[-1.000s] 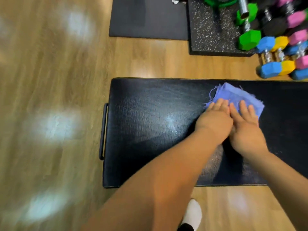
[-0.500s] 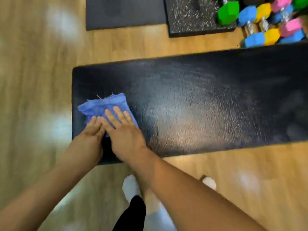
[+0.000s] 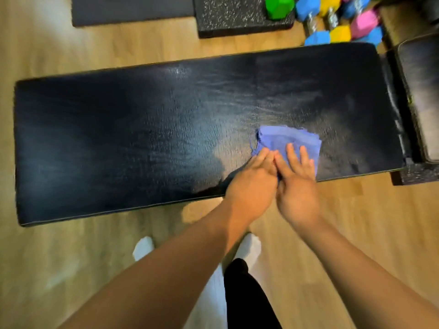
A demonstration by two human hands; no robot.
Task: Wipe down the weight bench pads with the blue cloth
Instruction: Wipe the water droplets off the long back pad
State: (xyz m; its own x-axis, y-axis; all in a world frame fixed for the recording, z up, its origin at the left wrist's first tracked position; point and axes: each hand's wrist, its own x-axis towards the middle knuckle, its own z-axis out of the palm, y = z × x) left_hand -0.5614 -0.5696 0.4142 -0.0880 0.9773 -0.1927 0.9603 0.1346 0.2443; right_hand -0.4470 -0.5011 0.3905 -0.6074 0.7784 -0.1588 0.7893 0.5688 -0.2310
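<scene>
A long black bench pad (image 3: pixel 118 138) runs across the view, its surface shiny with streaks. A folded blue cloth (image 3: pixel 282 138) with frayed edges lies on the right part of the pad, near its front edge. My left hand (image 3: pixel 254 184) and my right hand (image 3: pixel 297 181) sit side by side and press flat on the near half of the cloth with straight fingers. A second, smaller black pad (image 3: pixel 425 96) adjoins the long one at the far right, partly cut off by the frame.
Coloured hex dumbbells (image 3: pixel 332 22) in green, blue, yellow and pink stand behind the bench at the top right. A speckled rubber mat (image 3: pixel 237 17) and a dark floor mat (image 3: pixel 130 8) lie on the wooden floor beyond. My feet in white socks (image 3: pixel 249 245) stand before the bench.
Both hands slid the cloth from the right part of the pad to its left end, then back to the right part near the front edge. The view shifted with the sweep.
</scene>
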